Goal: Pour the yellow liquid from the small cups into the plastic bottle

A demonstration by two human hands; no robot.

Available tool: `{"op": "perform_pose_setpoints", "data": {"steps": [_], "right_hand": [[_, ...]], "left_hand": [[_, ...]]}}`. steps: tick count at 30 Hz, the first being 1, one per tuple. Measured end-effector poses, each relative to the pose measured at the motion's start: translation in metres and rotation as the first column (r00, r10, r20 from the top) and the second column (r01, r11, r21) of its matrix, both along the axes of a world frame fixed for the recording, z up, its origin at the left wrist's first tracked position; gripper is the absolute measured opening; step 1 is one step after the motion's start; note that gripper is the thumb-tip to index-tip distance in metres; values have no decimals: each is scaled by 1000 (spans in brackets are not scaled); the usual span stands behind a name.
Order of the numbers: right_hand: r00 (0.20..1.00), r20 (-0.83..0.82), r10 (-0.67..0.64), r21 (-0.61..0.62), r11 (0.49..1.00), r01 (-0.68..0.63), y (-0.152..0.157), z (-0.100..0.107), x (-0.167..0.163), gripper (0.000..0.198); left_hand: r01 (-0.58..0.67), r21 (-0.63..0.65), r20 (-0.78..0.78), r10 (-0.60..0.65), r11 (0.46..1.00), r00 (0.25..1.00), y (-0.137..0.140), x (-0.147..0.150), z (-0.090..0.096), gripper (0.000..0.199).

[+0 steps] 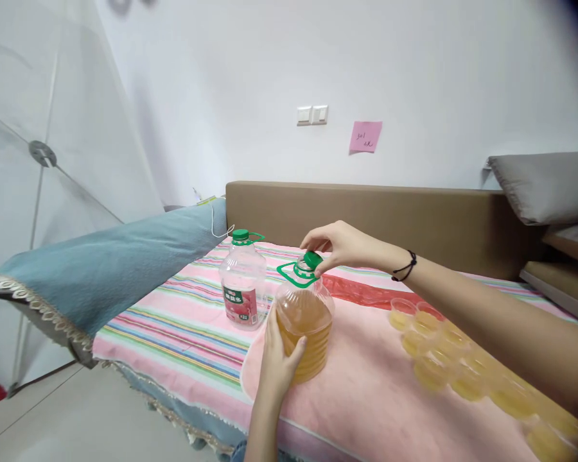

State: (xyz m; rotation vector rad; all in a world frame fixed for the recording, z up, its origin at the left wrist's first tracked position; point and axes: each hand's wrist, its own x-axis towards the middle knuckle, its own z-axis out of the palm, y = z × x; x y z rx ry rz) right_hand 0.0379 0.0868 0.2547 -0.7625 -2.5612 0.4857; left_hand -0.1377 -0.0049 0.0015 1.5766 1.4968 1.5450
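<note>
Jug: the jug (306, 346) with amber liquid stands on the pink mat (361, 378), between your two hands.
Left hand: your left hand (278, 359) wraps the jug's near left side, thumb across the front.
Right hand: your right hand (337, 247) pinches the green cap (313, 259) between thumb and fingers at the jug's mouth; the cap is tilted, and you cannot tell whether it is fully free.
Handle: a green handle (289, 277) juts left from the jug's neck.
Second jug: to the jug's left, a clear labelled jug (241, 273) stands upright on the striped sheet (173, 327), its green cap on.
Cups: right of the jug you have clear cups (431, 373) of yellow liquid in rows, some hidden under your right forearm.
Red strip: behind the jug and to its right, a shiny red strip (380, 294) lies along the mat's far edge.
Sofa: beyond the jug runs a brown backrest (366, 208); far left of it slopes a blue cover (125, 240) with lace trim; grey cushions (549, 186) are stacked far right.
Wall: above and behind the jug, you face white switches (312, 115) and a pink note (365, 136) with handwriting.
Floor: pale tiles (139, 417) show at the jug's lower left.
</note>
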Motion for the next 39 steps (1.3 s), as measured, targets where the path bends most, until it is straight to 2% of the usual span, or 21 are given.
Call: {"op": "perform_pose_setpoints", "data": {"steps": [5, 9, 17, 25, 31, 35, 37, 39], "right_hand": [[959, 259, 119, 62, 988, -140, 13, 21, -21, 31], [899, 398, 179, 46, 976, -215, 24, 29, -31, 35], [911, 367, 188, -76, 982, -172, 39, 24, -24, 42], [911, 333, 242, -85, 970, -227, 31, 29, -26, 39], [905, 401, 141, -5, 988, -152, 36, 21, -23, 40], [888, 456, 57, 119, 985, -124, 32, 17, -22, 43], [868, 493, 66, 218, 956, -197, 30, 14, -23, 39], [848, 519, 111, 339, 884, -323, 31, 9, -25, 37]], "left_hand": [[-7, 2, 6, 7, 1000, 1000, -1, 1, 0, 87], [-16, -3, 5, 16, 1000, 1000, -1, 2, 1, 88], [-14, 2, -24, 15, 1000, 1000, 0, 4, 1, 89], [-8, 21, 20, 7, 1000, 1000, 0, 4, 2, 89], [-22, 24, 22, 21, 999, 1000, 0, 4, 1, 87], [-9, 59, 6, 9, 998, 1000, 1, 3, 0, 85], [-7, 66, 1, 7, 998, 1000, 1, 3, 0, 85], [-14, 49, 8, 14, 999, 1000, 0, 3, 1, 86]]}}
